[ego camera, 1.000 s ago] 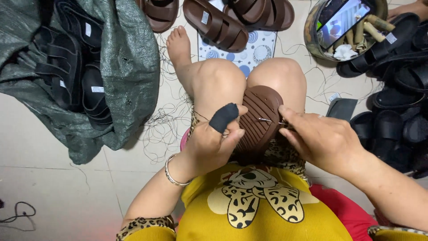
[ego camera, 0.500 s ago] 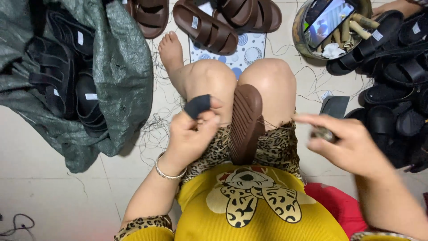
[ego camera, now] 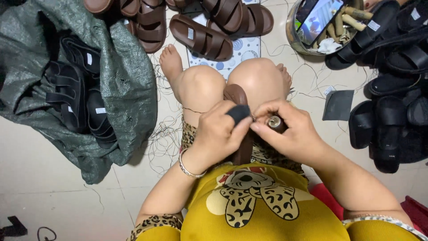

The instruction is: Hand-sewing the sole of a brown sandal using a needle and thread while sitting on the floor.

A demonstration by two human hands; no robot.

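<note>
A brown sandal [ego camera: 240,134] stands on its edge between my knees, sole turned sideways. My left hand [ego camera: 220,134] grips it from the left, with a dark finger guard [ego camera: 237,113] on the thumb. My right hand [ego camera: 290,129] meets the left at the sandal's edge, fingertips pinched together as if on a needle too thin to make out, and a small round metal-tipped tool [ego camera: 275,122] sits in its palm. A thin thread crosses my left knee.
A green sack [ego camera: 129,89] of black sandals lies at the left. Brown sandals [ego camera: 203,38] sit ahead of my feet. A metal bowl [ego camera: 296,42] holding a phone and sticks is at the upper right, black sandals [ego camera: 390,120] at the right. Loose threads litter the floor.
The sandal has turned from sole-up to on edge. My right hand swung out to the right, then came back in to meet the left hand at the sandal.
</note>
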